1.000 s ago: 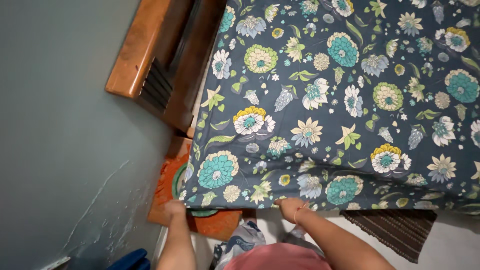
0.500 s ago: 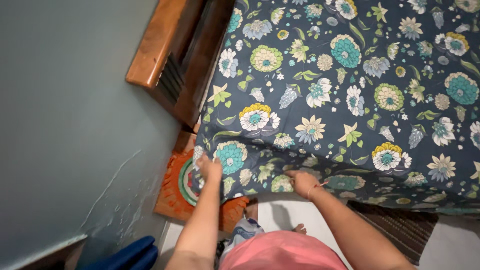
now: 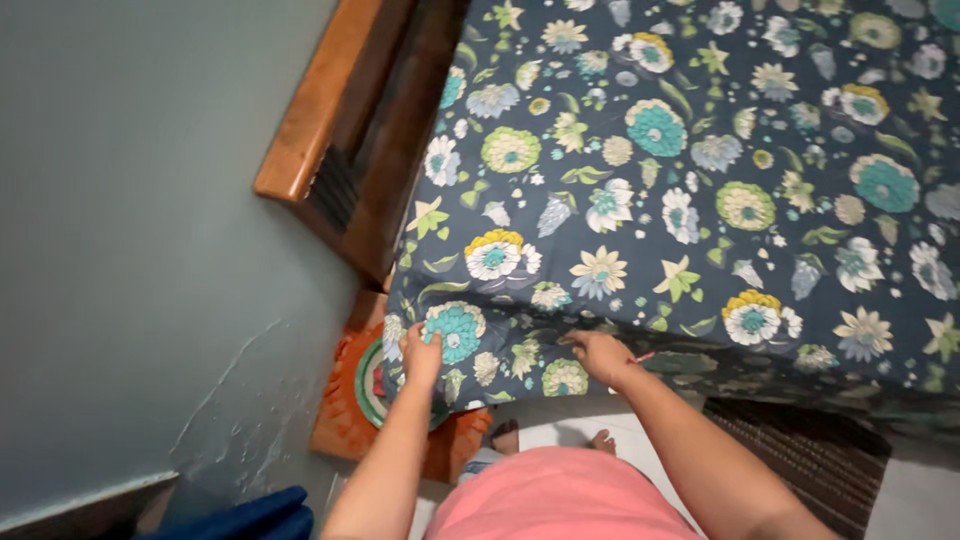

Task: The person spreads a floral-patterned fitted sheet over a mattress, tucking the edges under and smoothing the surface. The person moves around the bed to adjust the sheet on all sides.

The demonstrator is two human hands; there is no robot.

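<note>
Hands worked the floral bedsheet (image 3: pixel 640 190) at the bed's lower-left corner: the left hand (image 3: pixel 421 352) clenched on the overhang, the right hand (image 3: pixel 600 356) pinching its edge lower centre. Tucking seemed under way; pulling taut looked next. The mattress edge stayed hidden, the orange rug (image 3: pixel 340 410) half-covered.

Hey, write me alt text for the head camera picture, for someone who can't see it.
Seen from above, a person's left hand and right hand press on the hanging edge of a dark floral bedsheet at a bed corner. A wooden bed frame meets a grey-green wall; an orange mat and a brown mat lie on the floor.
</note>
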